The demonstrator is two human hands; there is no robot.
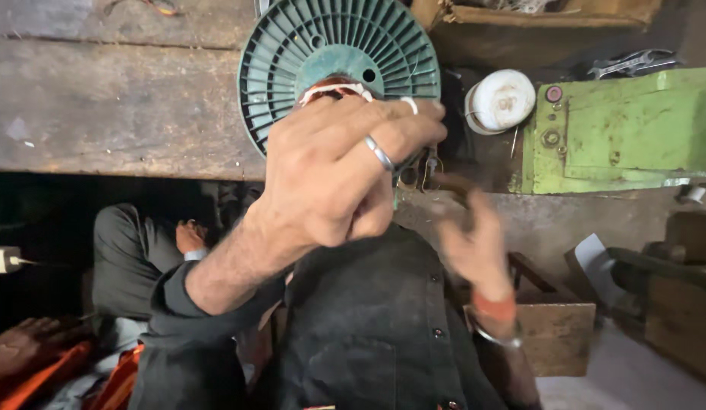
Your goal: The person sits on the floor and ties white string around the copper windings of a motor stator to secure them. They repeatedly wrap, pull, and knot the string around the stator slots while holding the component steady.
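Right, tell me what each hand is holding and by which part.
The left hand closes around the hub of the green ribbed spool, fingers over its wound coil. The right hand is blurred; its hold cannot be told.

My left hand [345, 171] wears a plain silver band on one finger and a pale ring on another, near the knuckle. The sleeve on that arm is dark grey and pushed back to the elbow. My right hand [474, 247] is blurred; its wrist carries an orange-red thread band and a thin metal bangle. My shirt is dark grey, with small dark buttons.
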